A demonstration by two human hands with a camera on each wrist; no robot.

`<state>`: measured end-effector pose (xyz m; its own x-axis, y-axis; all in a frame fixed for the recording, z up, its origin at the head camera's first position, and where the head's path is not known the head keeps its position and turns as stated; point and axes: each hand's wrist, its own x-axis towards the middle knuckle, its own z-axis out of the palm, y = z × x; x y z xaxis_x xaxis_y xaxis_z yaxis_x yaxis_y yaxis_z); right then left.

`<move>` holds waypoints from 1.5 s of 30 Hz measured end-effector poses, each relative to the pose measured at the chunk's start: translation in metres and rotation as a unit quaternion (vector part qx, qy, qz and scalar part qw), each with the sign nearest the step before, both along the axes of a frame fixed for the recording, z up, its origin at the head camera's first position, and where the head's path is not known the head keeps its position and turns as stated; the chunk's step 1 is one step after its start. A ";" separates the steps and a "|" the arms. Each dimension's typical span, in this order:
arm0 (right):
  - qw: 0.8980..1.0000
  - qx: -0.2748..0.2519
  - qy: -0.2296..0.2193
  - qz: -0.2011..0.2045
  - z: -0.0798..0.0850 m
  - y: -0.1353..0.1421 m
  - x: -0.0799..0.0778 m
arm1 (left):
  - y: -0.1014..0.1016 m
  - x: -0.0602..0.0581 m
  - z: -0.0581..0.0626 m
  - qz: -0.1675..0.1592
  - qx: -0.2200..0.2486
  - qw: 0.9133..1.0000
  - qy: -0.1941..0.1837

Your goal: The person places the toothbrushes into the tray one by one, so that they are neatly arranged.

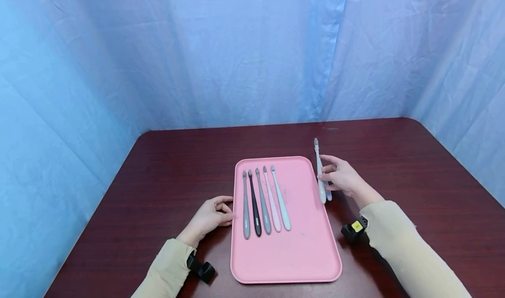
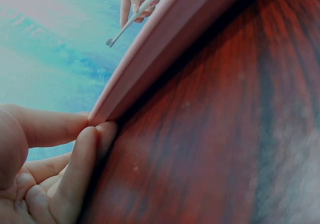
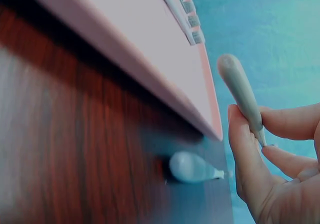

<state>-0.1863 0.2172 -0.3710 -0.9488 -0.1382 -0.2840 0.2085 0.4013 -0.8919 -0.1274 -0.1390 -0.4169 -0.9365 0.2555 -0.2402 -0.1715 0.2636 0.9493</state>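
Note:
My right hand (image 1: pixel 342 175) pinches a pale grey-white toothbrush (image 1: pixel 321 191) at the right rim of a pink tray (image 1: pixel 311 263). In the right wrist view that toothbrush (image 3: pixel 241 90) is held up off the table, its handle end towards the camera. Below it another light toothbrush (image 3: pixel 192 167) lies on the table beside the tray. At the tray's left edge, my left hand (image 1: pixel 209 217) pinches the rim between thumb and fingers, as the left wrist view shows. On the tray several toothbrushes lie side by side, among them a black one (image 1: pixel 254 206) and a mint one (image 1: pixel 282 203).
The tray lies on a dark red-brown wooden table (image 1: pixel 165 175). Blue curtains (image 1: pixel 244 61) hang behind the table and along both sides. Both wrists carry small black devices, the right one (image 1: pixel 353 230) with a yellow label.

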 end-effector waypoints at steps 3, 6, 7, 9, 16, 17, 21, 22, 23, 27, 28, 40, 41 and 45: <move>1.000 -0.001 0.001 0.004 0.001 -0.005 -0.001 | 0.000 0.001 0.000 0.000 0.001 1.000 -0.001; 1.000 -0.003 0.001 0.008 0.002 -0.011 -0.001 | 0.000 0.000 0.000 -0.001 0.000 1.000 0.000; 1.000 -0.006 0.001 0.009 0.002 -0.013 -0.001 | 0.001 0.000 0.000 0.001 -0.001 1.000 0.001; 1.000 -0.009 -0.001 0.010 0.003 -0.016 -0.001 | 0.001 0.000 -0.001 0.001 -0.001 1.000 0.002; 1.000 -0.020 -0.007 0.014 0.001 -0.028 -0.003 | 0.001 -0.001 -0.003 0.005 0.001 1.000 0.004; 1.000 -0.018 -0.007 0.014 0.001 -0.030 -0.003 | 0.000 -0.001 -0.003 0.004 0.001 1.000 0.005; 1.000 -0.014 -0.003 0.017 0.000 -0.037 -0.004 | 0.000 -0.001 -0.003 0.003 0.002 1.000 0.004; 1.000 -0.017 -0.003 0.016 -0.001 -0.038 -0.004 | 0.000 -0.001 -0.002 0.002 0.002 1.000 0.004; 1.000 -0.019 -0.003 0.015 -0.001 -0.040 -0.004 | 0.000 -0.001 -0.003 0.002 0.003 1.000 0.003; 0.999 -0.033 -0.007 0.017 -0.003 -0.046 -0.002 | 0.000 -0.001 -0.001 0.002 0.001 1.000 0.001; 0.999 -0.035 -0.009 0.017 -0.004 -0.047 -0.001 | 0.000 -0.001 -0.001 0.001 0.000 1.000 0.001; 0.997 -0.066 -0.007 0.033 -0.010 -0.061 0.006 | 0.001 -0.001 -0.001 0.007 -0.006 1.000 -0.005; 0.997 -0.066 -0.008 0.033 -0.011 -0.062 0.007 | 0.001 -0.001 -0.002 0.008 -0.005 1.000 -0.005; 0.997 -0.070 -0.012 0.039 -0.016 -0.064 0.008 | 0.001 -0.002 -0.003 0.007 -0.004 1.000 -0.005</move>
<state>-0.1784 0.1529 -0.3869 -0.9265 -0.2518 -0.2797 0.2041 0.2884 -0.9355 -0.1293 -0.1377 -0.4199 -0.9375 0.2400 -0.2518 -0.1849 0.2693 0.9452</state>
